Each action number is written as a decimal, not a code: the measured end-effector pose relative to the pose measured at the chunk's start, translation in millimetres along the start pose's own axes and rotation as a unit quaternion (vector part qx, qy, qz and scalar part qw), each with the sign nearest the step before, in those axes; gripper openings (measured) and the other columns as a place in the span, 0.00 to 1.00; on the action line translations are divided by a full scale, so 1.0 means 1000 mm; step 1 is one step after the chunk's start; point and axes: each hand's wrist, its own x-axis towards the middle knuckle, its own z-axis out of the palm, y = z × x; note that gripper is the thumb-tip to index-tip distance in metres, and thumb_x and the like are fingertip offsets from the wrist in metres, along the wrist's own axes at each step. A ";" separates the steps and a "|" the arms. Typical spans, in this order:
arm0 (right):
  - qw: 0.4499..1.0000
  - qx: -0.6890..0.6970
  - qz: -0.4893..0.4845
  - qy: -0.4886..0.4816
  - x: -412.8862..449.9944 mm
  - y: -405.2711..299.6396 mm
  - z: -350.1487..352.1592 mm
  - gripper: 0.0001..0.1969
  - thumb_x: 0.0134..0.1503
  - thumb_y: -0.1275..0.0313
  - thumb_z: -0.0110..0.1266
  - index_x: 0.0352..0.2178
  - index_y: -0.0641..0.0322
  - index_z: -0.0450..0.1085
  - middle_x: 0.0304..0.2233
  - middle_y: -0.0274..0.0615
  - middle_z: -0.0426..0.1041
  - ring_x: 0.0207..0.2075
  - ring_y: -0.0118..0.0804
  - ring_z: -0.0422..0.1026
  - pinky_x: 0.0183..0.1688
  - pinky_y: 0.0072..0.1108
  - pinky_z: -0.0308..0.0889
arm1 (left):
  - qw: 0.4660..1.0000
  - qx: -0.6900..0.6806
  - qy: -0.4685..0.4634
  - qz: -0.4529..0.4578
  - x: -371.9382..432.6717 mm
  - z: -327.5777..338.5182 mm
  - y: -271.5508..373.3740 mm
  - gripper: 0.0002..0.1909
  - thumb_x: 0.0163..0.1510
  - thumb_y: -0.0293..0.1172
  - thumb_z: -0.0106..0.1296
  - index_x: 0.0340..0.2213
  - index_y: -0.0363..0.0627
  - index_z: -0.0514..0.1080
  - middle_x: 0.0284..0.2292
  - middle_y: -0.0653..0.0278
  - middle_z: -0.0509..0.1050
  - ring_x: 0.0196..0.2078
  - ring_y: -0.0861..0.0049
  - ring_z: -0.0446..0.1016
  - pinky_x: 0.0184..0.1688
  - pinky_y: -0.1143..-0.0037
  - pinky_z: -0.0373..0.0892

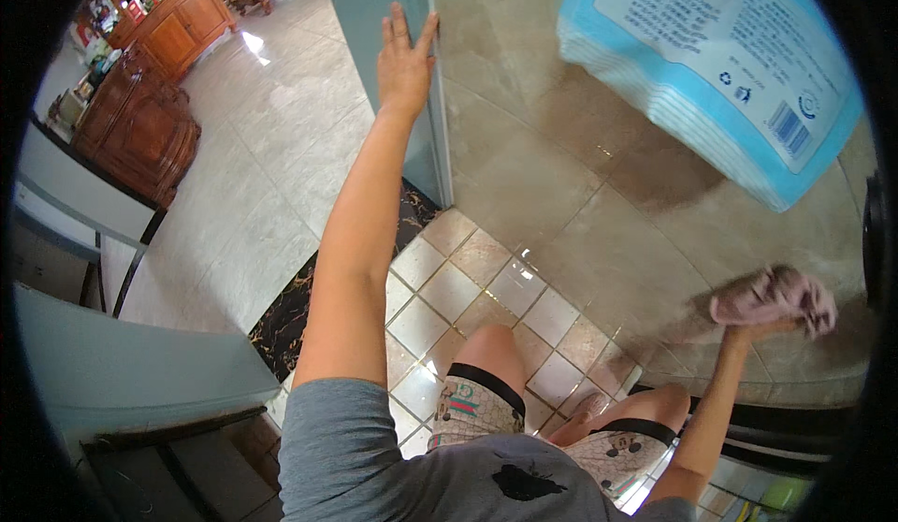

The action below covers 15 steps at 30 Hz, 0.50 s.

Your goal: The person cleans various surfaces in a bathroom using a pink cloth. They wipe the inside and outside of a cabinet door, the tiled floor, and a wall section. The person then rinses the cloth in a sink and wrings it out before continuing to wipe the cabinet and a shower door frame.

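Observation:
My left hand (407,66) lies with fingers spread on a grey-blue door frame (365,24), its tips near the frame's pale edge. It holds nothing. At the right, my right hand (768,327) grips a bunched pink cloth (772,297) against or close to the beige wall tiles (533,164). The cloth covers most of its fingers. Higher up on the right, a blue and white plastic pack (722,66) with printed text juts out in front of the tiles.
Small square floor tiles (484,290) lie under my bent knees. A dark marbled threshold (284,325) leads to a room with pale flooring (238,171) and carved wooden cabinets (140,122). Dark slatted bars (772,424) stand low on the right. A dark box-like object (189,480) sits bottom left.

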 end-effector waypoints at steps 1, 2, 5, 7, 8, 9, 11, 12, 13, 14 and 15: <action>0.999 0.032 0.011 -0.006 0.012 -0.028 0.009 0.24 0.49 0.58 0.57 0.46 0.57 0.70 0.56 0.45 0.64 0.59 0.52 0.59 0.61 0.47 0.47 | 1.000 -0.002 -0.002 0.003 0.001 0.001 0.001 0.42 0.50 0.29 0.58 0.63 0.71 0.54 0.66 0.47 0.46 0.66 0.46 0.52 0.52 0.60 0.68; 0.998 0.063 0.020 -0.011 0.021 -0.059 0.018 0.25 0.49 0.57 0.57 0.47 0.58 0.70 0.56 0.46 0.64 0.59 0.53 0.59 0.61 0.46 0.48 | 1.000 -0.003 -0.006 0.003 0.000 0.003 -0.002 0.44 0.50 0.30 0.59 0.64 0.73 0.52 0.67 0.48 0.44 0.66 0.46 0.51 0.53 0.60 0.68; 0.987 0.151 0.039 -0.041 0.062 -0.151 0.040 0.26 0.50 0.56 0.57 0.48 0.59 0.70 0.57 0.47 0.64 0.58 0.56 0.59 0.60 0.44 0.50 | 1.000 0.027 0.002 0.002 -0.004 0.013 -0.005 0.45 0.50 0.31 0.60 0.64 0.75 0.52 0.67 0.49 0.42 0.66 0.47 0.51 0.54 0.60 0.67; 0.980 0.193 0.014 -0.040 0.079 -0.210 0.058 0.27 0.51 0.56 0.57 0.49 0.60 0.70 0.57 0.48 0.63 0.58 0.57 0.58 0.60 0.43 0.51 | 1.000 0.014 0.025 0.011 -0.005 0.018 -0.011 0.45 0.50 0.32 0.60 0.64 0.76 0.50 0.67 0.49 0.41 0.66 0.47 0.51 0.55 0.59 0.67; 0.979 0.200 -0.013 -0.025 0.085 -0.232 0.067 0.28 0.51 0.55 0.56 0.49 0.61 0.70 0.57 0.49 0.63 0.58 0.58 0.58 0.60 0.42 0.52 | 1.000 0.013 0.023 0.010 -0.005 0.021 -0.011 0.45 0.50 0.32 0.60 0.64 0.76 0.50 0.67 0.49 0.42 0.66 0.47 0.51 0.55 0.60 0.67; 0.977 0.198 -0.073 0.025 0.090 -0.247 0.076 0.27 0.51 0.56 0.57 0.49 0.58 0.71 0.58 0.47 0.63 0.59 0.57 0.58 0.60 0.43 0.51 | 1.000 0.015 0.022 0.009 -0.005 0.023 -0.010 0.45 0.50 0.32 0.60 0.64 0.76 0.50 0.67 0.49 0.42 0.66 0.47 0.52 0.55 0.60 0.67; 0.990 0.109 -0.077 -0.045 0.106 -0.282 0.063 0.24 0.53 0.57 0.54 0.50 0.54 0.71 0.58 0.40 0.63 0.59 0.52 0.59 0.60 0.45 0.52 | 1.000 0.012 0.025 0.009 -0.005 0.023 -0.008 0.44 0.51 0.33 0.60 0.64 0.76 0.51 0.67 0.49 0.42 0.66 0.47 0.53 0.56 0.60 0.67; 0.983 0.138 -0.108 -0.062 0.114 -0.292 0.055 0.22 0.52 0.61 0.52 0.48 0.55 0.71 0.56 0.36 0.65 0.57 0.49 0.62 0.60 0.43 0.55 | 0.999 0.008 0.029 0.011 -0.004 0.020 -0.010 0.44 0.51 0.33 0.60 0.64 0.76 0.51 0.67 0.50 0.42 0.65 0.47 0.53 0.56 0.60 0.67; 0.973 0.165 -0.139 -0.079 0.122 -0.299 0.047 0.20 0.52 0.64 0.51 0.46 0.56 0.71 0.55 0.32 0.67 0.55 0.46 0.65 0.59 0.42 0.57 | 0.999 0.003 0.033 0.013 -0.005 0.019 -0.009 0.44 0.51 0.33 0.60 0.64 0.77 0.51 0.67 0.50 0.42 0.65 0.47 0.54 0.56 0.60 0.67; 0.962 0.193 -0.169 -0.097 0.124 -0.301 0.044 0.18 0.52 0.67 0.49 0.45 0.56 0.72 0.53 0.27 0.69 0.53 0.43 0.67 0.59 0.40 0.60 | 1.000 0.008 0.020 0.010 -0.008 0.018 -0.006 0.44 0.51 0.32 0.60 0.64 0.76 0.51 0.67 0.48 0.43 0.65 0.47 0.54 0.56 0.61 0.66; 0.956 0.202 -0.184 -0.106 0.117 -0.296 0.046 0.17 0.52 0.68 0.49 0.44 0.56 0.72 0.52 0.26 0.69 0.53 0.43 0.67 0.59 0.41 0.60 | 1.000 0.014 0.010 0.008 -0.006 0.015 -0.003 0.44 0.50 0.31 0.60 0.64 0.75 0.52 0.66 0.47 0.44 0.65 0.48 0.54 0.57 0.61 0.66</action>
